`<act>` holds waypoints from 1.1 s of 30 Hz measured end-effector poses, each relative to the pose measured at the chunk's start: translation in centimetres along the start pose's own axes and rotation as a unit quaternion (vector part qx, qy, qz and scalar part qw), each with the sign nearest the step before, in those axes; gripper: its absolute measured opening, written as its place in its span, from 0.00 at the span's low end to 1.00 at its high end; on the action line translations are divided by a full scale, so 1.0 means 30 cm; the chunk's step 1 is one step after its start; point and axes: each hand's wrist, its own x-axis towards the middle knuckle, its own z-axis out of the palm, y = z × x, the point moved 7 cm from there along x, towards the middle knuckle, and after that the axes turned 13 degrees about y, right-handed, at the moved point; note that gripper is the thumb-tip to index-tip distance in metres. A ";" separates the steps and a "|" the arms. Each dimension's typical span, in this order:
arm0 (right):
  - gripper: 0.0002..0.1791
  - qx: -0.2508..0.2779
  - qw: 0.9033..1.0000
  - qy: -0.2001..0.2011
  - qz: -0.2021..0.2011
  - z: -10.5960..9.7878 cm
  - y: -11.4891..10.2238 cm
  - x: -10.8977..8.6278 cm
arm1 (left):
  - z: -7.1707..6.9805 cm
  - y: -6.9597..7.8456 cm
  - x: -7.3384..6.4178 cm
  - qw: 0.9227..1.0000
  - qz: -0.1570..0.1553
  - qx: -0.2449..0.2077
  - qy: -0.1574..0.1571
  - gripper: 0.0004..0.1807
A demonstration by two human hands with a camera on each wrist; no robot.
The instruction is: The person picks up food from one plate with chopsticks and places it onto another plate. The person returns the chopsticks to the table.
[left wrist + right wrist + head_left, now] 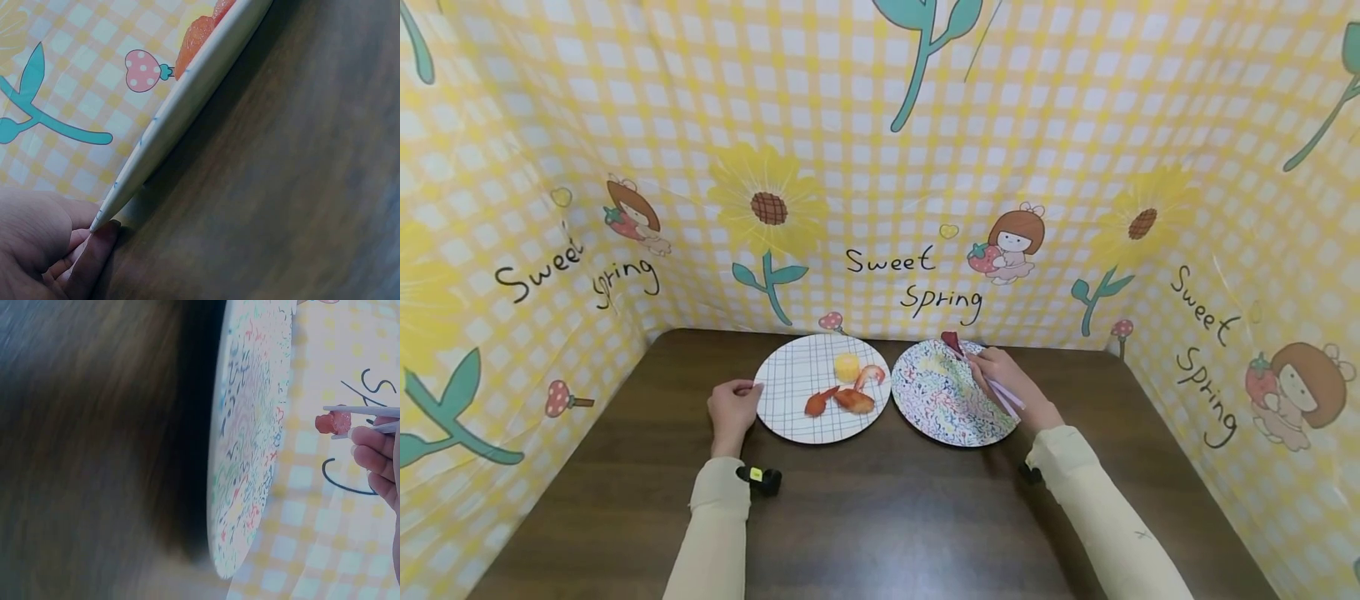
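My left hand (733, 414) pinches the left rim of a white plate with a blue grid (786, 396); the left wrist view shows thumb and fingers at its edge. On that plate lie a yellow round piece (847, 367), a shrimp (871, 376), a brown wing-like piece (854, 402) and a reddish-brown drumstick-like piece (817, 404). In my right hand (1011, 383) are pale lilac chopsticks (1006, 398), their tips clasping a small dark-red food piece (336, 422). This piece is held above the far side of a plate with multicoloured squiggles (936, 408).
Both plates stand side by side near the back of a dark wooden table (880, 517). A yellow checked cloth (895, 192) with flowers and lettering hangs behind and at both sides. Each wrist bears a black camera (760, 480).
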 end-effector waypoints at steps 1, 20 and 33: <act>0.08 0.002 1.000 -0.004 0.005 0.005 -0.005 0.002 | -0.001 -0.001 0.000 1.000 -0.001 -0.001 0.001 0.16; 0.13 0.060 0.997 -0.025 0.045 0.052 -0.109 0.053 | -0.001 -0.010 -0.002 1.000 -0.009 0.001 -0.006 0.16; 0.12 0.066 0.996 0.000 -0.053 0.092 -0.220 0.095 | 0.001 -0.009 -0.003 1.000 -0.020 0.006 -0.006 0.16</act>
